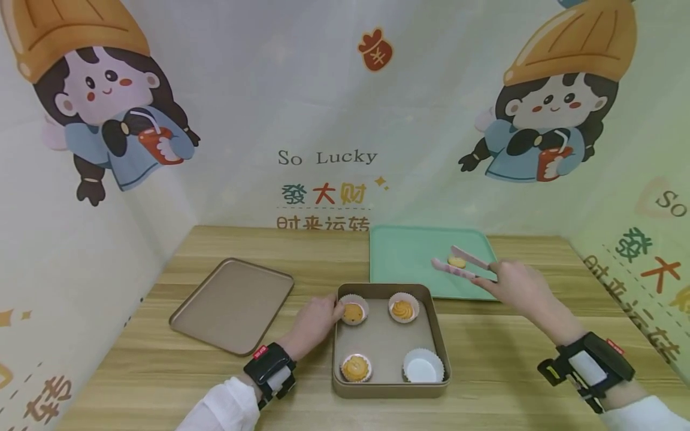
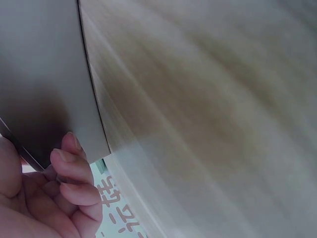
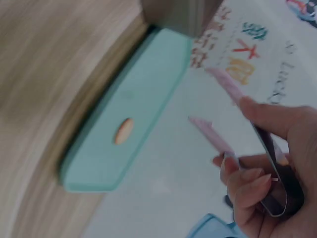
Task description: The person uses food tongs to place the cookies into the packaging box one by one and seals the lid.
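Note:
My left hand (image 1: 315,320) grips the left wall of a square brown baking tin (image 1: 390,391), its thumb over the rim and its fingers curled against the outside (image 2: 44,198). In the tin stand paper cups, three with cookies (image 1: 403,309) in them and an unfilled white cup (image 1: 423,366) at the near right corner. My right hand (image 1: 520,290) holds pink tongs (image 1: 455,270) with the arms spread. In the head view their tips lie either side of an oval cookie (image 1: 456,262); the right wrist view shows this cookie (image 3: 124,131) lying on the green tray, apart from the tongs.
The light green tray (image 1: 404,251) is at the back right of the wooden table (image 1: 302,257), behind the tin. A flat brown lid or pan (image 1: 232,305) lies to the left. Printed cloth (image 1: 323,90) hangs behind and at both sides.

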The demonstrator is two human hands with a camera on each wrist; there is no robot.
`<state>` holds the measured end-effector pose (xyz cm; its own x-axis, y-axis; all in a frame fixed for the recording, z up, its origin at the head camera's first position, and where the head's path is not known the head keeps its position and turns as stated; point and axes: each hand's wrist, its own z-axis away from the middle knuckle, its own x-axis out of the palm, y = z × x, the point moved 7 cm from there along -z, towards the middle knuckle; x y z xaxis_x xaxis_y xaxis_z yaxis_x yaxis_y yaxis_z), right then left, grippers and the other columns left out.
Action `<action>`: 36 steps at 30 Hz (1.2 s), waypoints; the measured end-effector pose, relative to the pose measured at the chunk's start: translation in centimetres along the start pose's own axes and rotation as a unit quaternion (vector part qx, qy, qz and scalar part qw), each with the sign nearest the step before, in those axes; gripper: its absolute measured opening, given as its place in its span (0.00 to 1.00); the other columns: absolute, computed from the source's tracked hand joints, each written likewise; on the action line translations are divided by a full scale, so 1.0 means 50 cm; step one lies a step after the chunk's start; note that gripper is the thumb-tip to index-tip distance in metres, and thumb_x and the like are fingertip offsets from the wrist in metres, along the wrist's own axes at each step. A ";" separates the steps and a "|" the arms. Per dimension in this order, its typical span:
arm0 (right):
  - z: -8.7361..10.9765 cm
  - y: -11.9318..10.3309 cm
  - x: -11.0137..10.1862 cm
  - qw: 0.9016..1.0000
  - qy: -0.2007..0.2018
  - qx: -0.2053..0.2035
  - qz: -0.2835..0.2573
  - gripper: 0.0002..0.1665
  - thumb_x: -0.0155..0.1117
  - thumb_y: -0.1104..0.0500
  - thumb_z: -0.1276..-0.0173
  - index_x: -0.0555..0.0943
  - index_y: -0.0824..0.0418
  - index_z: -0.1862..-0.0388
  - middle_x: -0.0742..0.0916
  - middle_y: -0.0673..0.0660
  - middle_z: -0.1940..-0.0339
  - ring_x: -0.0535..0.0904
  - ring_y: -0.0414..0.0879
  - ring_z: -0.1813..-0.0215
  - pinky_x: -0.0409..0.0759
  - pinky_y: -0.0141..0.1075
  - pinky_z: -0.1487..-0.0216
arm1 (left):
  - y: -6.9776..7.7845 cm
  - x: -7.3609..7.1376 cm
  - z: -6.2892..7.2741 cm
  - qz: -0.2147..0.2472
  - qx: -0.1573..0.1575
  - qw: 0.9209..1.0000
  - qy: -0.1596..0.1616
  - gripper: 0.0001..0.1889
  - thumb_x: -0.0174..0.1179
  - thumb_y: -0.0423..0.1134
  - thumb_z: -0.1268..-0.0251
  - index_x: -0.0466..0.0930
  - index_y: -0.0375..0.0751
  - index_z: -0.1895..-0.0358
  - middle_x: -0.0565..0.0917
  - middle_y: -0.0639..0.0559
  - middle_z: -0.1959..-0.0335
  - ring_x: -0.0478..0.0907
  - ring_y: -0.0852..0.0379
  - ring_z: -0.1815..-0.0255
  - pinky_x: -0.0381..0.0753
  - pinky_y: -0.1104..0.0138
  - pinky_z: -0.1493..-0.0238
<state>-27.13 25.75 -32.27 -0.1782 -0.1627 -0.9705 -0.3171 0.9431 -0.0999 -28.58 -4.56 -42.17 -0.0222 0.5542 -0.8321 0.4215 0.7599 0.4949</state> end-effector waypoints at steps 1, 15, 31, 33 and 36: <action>-0.004 0.013 0.007 1.000 0.002 0.018 0.001 0.22 0.63 0.51 0.40 0.72 0.63 0.85 0.66 0.51 0.90 0.62 0.42 0.88 0.58 0.34 0.86 | 0.000 -0.001 0.000 -0.001 0.000 1.000 0.001 0.13 0.48 0.37 0.36 0.64 0.42 0.80 0.60 0.55 0.88 0.61 0.59 0.87 0.59 0.68 0.88; -0.050 0.080 0.090 0.992 -0.027 0.122 -0.003 0.33 0.53 0.44 0.35 0.62 0.57 0.95 0.58 0.47 0.92 0.50 0.39 0.88 0.49 0.30 0.87 | 0.004 -0.003 0.002 -0.015 0.020 1.000 0.014 0.13 0.48 0.36 0.36 0.64 0.42 0.81 0.60 0.55 0.89 0.61 0.59 0.87 0.59 0.68 0.88; -0.078 0.088 0.108 0.985 -0.092 0.143 -0.020 0.33 0.49 0.43 0.33 0.69 0.65 0.39 0.57 0.48 0.93 0.43 0.38 0.85 0.46 0.31 0.84 | 0.002 -0.001 0.000 -0.015 0.016 1.000 0.011 0.12 0.49 0.37 0.37 0.64 0.42 0.80 0.60 0.55 0.88 0.62 0.59 0.86 0.59 0.68 0.88; -0.079 0.088 0.107 0.985 -0.096 0.145 -0.019 0.32 0.49 0.43 0.33 0.69 0.65 0.40 0.58 0.48 0.93 0.44 0.38 0.85 0.46 0.30 0.84 | 0.001 -0.001 0.000 -0.013 0.014 1.000 0.011 0.13 0.49 0.37 0.37 0.64 0.42 0.80 0.60 0.55 0.88 0.62 0.59 0.86 0.60 0.68 0.88; -0.082 0.092 0.104 0.982 -0.098 0.162 -0.023 0.30 0.49 0.41 0.34 0.81 0.66 0.57 0.59 0.49 0.91 0.48 0.39 0.85 0.49 0.31 0.84 | 0.000 0.000 0.000 -0.010 0.013 1.000 0.010 0.12 0.49 0.37 0.37 0.64 0.42 0.80 0.60 0.55 0.88 0.62 0.59 0.86 0.59 0.68 0.88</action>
<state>-33.34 28.07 -36.87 0.0224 -0.1791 -0.9836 -0.0026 0.9838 -0.1792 -28.56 -4.56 -42.17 -0.0482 0.5459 -0.8364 0.4447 0.7616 0.4714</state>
